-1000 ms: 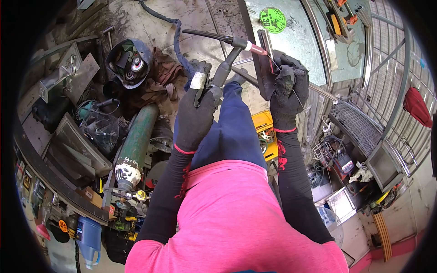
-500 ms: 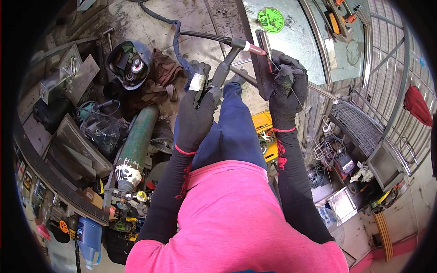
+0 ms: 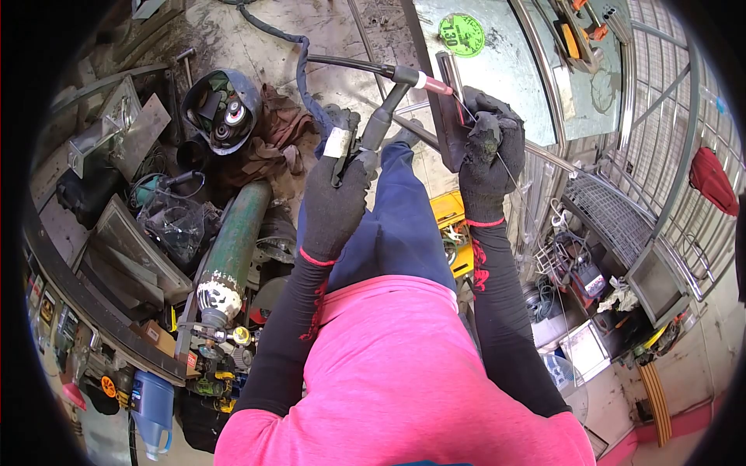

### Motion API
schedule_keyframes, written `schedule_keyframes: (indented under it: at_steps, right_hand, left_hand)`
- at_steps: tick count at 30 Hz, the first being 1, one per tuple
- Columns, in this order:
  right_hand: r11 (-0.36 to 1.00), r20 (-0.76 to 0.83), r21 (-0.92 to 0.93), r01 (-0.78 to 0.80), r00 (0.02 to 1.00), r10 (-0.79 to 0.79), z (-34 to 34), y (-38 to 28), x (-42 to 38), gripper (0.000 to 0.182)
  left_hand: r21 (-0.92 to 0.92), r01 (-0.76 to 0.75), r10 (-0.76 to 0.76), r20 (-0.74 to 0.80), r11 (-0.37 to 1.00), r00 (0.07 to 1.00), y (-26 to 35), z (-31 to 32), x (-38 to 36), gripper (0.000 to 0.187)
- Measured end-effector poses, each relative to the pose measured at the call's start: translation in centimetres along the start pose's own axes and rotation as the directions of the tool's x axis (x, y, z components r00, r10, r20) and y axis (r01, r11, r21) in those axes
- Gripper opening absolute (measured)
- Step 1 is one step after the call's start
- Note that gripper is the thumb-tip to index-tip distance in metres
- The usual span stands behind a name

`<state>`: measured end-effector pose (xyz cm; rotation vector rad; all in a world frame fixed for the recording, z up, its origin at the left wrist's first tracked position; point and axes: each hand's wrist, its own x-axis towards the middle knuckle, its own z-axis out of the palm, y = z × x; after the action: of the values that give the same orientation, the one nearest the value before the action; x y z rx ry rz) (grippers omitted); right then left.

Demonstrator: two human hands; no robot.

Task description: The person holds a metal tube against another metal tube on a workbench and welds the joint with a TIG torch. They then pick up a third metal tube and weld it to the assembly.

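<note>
My left hand [image 3: 336, 203], in a black knit glove, is wrapped around the handle of a TIG welding torch [image 3: 380, 123]. The torch's pink cup [image 3: 437, 85] points right, toward the top of a dark metal piece [image 3: 447, 138] at the edge of the steel-topped table. On the other side of that piece, my gloved right hand [image 3: 489, 167] has its fingers closed on a thin filler rod [image 3: 506, 166]. One end of the rod slants up toward the torch tip; the other trails down past the wrist. Exact contact at the tip is too small to tell.
The torch cable [image 3: 299, 74] runs off to the upper left. On the left are a bucket of tools [image 3: 250, 93], a green gas cylinder [image 3: 241, 233] and a blue jug [image 3: 151, 408]. A steel table [image 3: 513, 78] and wire racks [image 3: 614, 217] stand on the right.
</note>
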<state>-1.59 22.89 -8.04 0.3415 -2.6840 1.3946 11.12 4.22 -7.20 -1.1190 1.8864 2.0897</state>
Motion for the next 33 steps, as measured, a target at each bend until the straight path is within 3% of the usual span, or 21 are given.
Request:
schedule_keyframes:
  at_steps: [4, 6, 7, 8, 14, 23, 26, 29, 30, 31, 32, 33]
  right_hand:
    - [1.000, -0.014, -0.014, 0.018, 1.000, -0.018, -0.1, -0.1, 0.0, 0.031]
    - [0.992, -0.011, -0.128, 0.017, 1.000, -0.019, -0.3, 0.6, -0.3, 0.028]
    - [0.996, -0.001, -0.035, -0.081, 0.997, 0.081, -0.2, 0.8, -0.7, 0.034]
    - [0.999, 0.014, -0.045, 0.021, 1.000, -0.020, -0.3, 0.3, -0.1, 0.034]
    - [1.000, 0.013, 0.007, 0.025, 1.000, -0.025, -0.2, -0.5, 0.1, 0.033]
    - [0.999, -0.010, -0.031, 0.008, 1.000, -0.008, -0.2, -0.2, 0.1, 0.031]
    - [1.000, -0.006, -0.017, 0.008, 1.000, -0.008, -0.2, 0.0, 0.1, 0.031]
    - [0.999, -0.037, 0.001, 0.054, 0.998, -0.054, -0.4, 1.1, -0.3, 0.030]
    - [0.930, 0.042, 0.297, -0.218, 0.976, 0.215, -1.2, 1.9, -0.7, 0.032]
    - [0.707, 0.193, 0.533, -0.465, 0.880, 0.433, -1.8, 2.8, -1.1, 0.033]
    - [0.966, -0.011, 0.165, -0.199, 0.979, 0.203, -0.5, 2.2, -1.5, 0.038]
    - [0.954, 0.005, 0.185, -0.237, 0.971, 0.241, -0.6, 0.9, -1.3, 0.037]
  left_hand:
    - [0.012, 0.029, -0.029, 0.010, 1.000, 1.000, 0.5, -0.1, -0.1, 0.024]
    - [0.000, 0.070, -0.070, 0.043, 0.998, 0.997, -0.2, -0.2, -0.1, 0.023]
    - [0.016, 0.053, -0.054, 0.036, 0.998, 0.998, -0.7, -0.2, 0.0, 0.023]
    - [0.088, 0.018, -0.018, -0.005, 0.996, 1.000, -0.5, -0.2, -0.2, 0.022]
    - [0.141, 0.016, -0.018, 0.007, 0.990, 1.000, 0.2, -0.4, -0.1, 0.022]
    - [0.036, 0.044, -0.046, 0.053, 0.998, 0.998, 0.8, -0.3, 0.0, 0.028]
    - [0.057, 0.017, -0.020, 0.040, 0.998, 0.999, 0.6, -0.4, 0.0, 0.030]
    - [0.159, 0.089, -0.098, 0.051, 0.983, 0.994, 0.5, -0.5, 0.0, 0.028]
    - [0.028, 0.077, -0.079, 0.053, 0.997, 0.995, -0.3, -0.2, 0.1, 0.025]
    - [-0.103, 0.066, -0.060, 0.054, 0.993, 0.997, -0.9, 0.0, 0.1, 0.023]
    - [-0.083, 0.078, -0.075, 0.034, 0.994, 0.997, -0.8, 0.1, 0.1, 0.023]
    - [-0.109, 0.089, -0.083, 0.055, 0.990, 0.995, -0.7, 0.1, 0.1, 0.022]
